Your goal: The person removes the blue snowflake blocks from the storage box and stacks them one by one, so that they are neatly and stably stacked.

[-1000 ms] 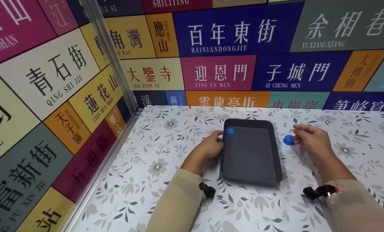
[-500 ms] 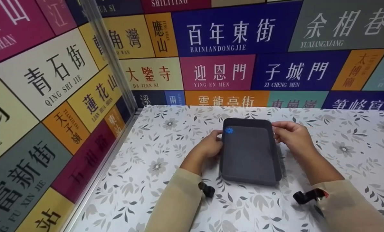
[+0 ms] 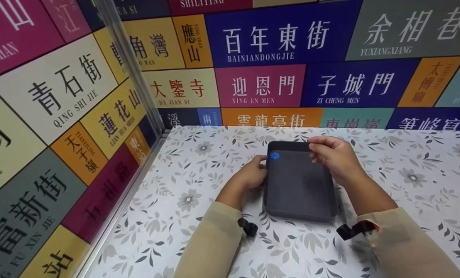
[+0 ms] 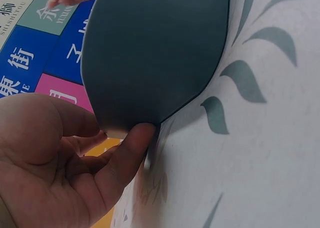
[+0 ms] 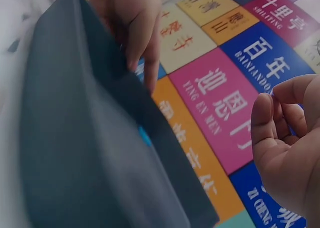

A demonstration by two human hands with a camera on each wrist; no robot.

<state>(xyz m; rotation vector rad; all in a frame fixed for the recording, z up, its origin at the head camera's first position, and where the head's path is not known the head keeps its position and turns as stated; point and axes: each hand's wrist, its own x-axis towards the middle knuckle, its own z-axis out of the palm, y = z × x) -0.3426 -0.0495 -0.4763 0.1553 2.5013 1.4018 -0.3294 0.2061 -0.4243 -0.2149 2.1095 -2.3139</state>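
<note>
A dark grey rectangular tray point(image 3: 297, 185) stands on the table in the head view. My left hand point(image 3: 249, 175) grips its left wall, and the left wrist view shows the fingers point(image 4: 135, 143) pinching one corner. A small blue flower-shaped thing point(image 3: 274, 155) lies in the tray's far left corner. Over the tray's far right corner hovers my right hand point(image 3: 338, 160), thumb and index fingertips together. In the right wrist view that hand point(image 5: 287, 138) shows no ball at its fingertips; whether it pinches something tiny I cannot tell. The blue ball seen earlier is hidden.
A white tablecloth point(image 3: 199, 239) with grey flowers and leaves covers the table. Behind it rises a wall of coloured name panels point(image 3: 261, 87), meeting a side wall point(image 3: 60, 127) on the left. Black wrist cameras point(image 3: 248, 227) sit at both sleeves.
My right hand has moved left from beside the tray to above its right rim. The blue ball by its fingers a second ago no longer shows. My left hand and the tray stay put.
</note>
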